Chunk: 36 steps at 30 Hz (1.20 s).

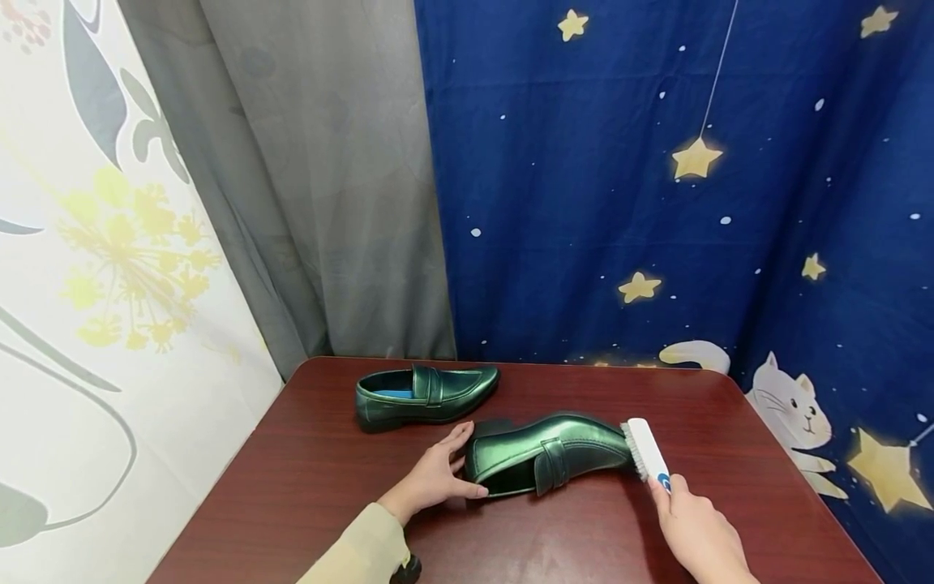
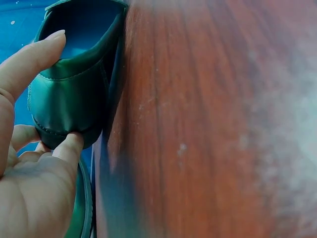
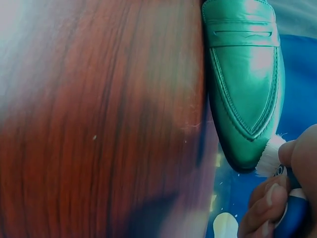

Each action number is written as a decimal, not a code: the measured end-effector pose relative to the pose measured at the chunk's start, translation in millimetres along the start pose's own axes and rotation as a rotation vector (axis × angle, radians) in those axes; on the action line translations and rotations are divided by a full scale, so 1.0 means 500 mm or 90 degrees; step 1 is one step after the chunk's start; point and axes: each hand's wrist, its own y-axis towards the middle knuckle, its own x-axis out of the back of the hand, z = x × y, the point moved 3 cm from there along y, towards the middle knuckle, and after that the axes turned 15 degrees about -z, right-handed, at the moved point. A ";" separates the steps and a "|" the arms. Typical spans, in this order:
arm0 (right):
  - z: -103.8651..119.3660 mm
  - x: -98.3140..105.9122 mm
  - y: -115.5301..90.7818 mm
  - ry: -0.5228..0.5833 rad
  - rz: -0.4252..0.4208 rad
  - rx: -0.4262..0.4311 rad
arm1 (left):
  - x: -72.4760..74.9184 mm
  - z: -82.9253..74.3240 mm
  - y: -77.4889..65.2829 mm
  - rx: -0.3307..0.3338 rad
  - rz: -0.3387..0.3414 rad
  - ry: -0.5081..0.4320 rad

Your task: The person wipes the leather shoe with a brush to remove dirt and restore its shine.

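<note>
A shiny dark green loafer (image 1: 584, 442) lies tipped on its side, its opening towards me and its toe pointing right. My left hand (image 1: 434, 478) holds it at the heel; in the left wrist view the thumb hooks over the collar and fingers press low on the heel (image 2: 69, 99). In my right hand (image 1: 696, 519) is a white scrub brush (image 1: 645, 448), gripped by its handle. Its pale bristles (image 3: 270, 157) meet the toe tip of the loafer in the right wrist view.
A matching green loafer (image 1: 467, 393) with a blue insole stands upright behind, at the back left of the dark red wooden table (image 1: 730, 438). Grey curtain (image 1: 365, 203) and blue starry curtain (image 1: 554, 203) hang just past the table's far edge.
</note>
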 end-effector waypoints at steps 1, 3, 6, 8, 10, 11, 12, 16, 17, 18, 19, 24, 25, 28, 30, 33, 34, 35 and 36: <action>-0.002 0.000 0.000 0.000 0.003 -0.003 | 0.001 -0.001 0.001 -0.002 0.001 0.005; -0.005 0.000 -0.001 0.001 0.003 -0.004 | 0.002 -0.003 0.003 -0.010 0.002 0.023; -0.008 0.000 -0.001 0.005 -0.005 -0.001 | 0.005 -0.007 0.006 -0.023 0.004 0.065; -0.007 0.001 0.000 0.006 -0.011 0.002 | 0.007 -0.008 0.009 -0.033 0.005 0.092; -0.006 0.003 0.001 0.008 -0.014 0.007 | 0.009 -0.010 0.011 -0.037 0.005 0.108; -0.006 0.003 0.001 0.009 -0.018 0.009 | 0.010 -0.011 0.012 -0.037 0.004 0.113; -0.006 0.004 0.001 0.012 -0.022 0.012 | 0.012 -0.013 0.013 -0.034 0.005 0.117; -0.005 0.007 0.002 0.022 -0.036 0.019 | 0.019 -0.017 0.019 -0.016 0.007 0.120; -0.004 0.007 0.002 0.025 -0.038 0.020 | 0.022 -0.019 0.020 -0.010 0.009 0.120; -0.004 0.008 0.002 0.027 -0.039 0.020 | 0.024 -0.020 0.021 -0.003 0.012 0.120; -0.004 0.008 0.002 0.029 -0.040 0.021 | 0.027 -0.021 0.023 0.003 0.014 0.119; -0.002 0.010 0.002 0.037 -0.057 0.032 | 0.048 -0.025 0.028 0.037 0.012 0.102; -0.001 0.010 0.002 0.038 -0.059 0.033 | 0.053 -0.026 0.030 0.042 0.008 0.105; -0.001 0.012 0.002 0.036 -0.062 0.037 | 0.067 -0.031 0.037 0.051 0.004 0.127; -0.003 0.013 0.003 0.031 -0.061 0.037 | 0.075 -0.034 0.040 0.061 0.008 0.140; -0.008 0.013 0.004 0.021 -0.056 0.037 | 0.088 -0.034 0.042 0.081 0.019 0.136; -0.010 0.013 0.004 0.017 -0.052 0.037 | 0.093 -0.034 0.041 0.088 0.024 0.130; -0.012 0.012 0.005 0.013 -0.048 0.038 | 0.097 -0.034 0.040 0.093 0.027 0.123; -0.014 0.011 0.006 0.009 -0.043 0.038 | 0.102 -0.032 0.039 0.101 0.029 0.120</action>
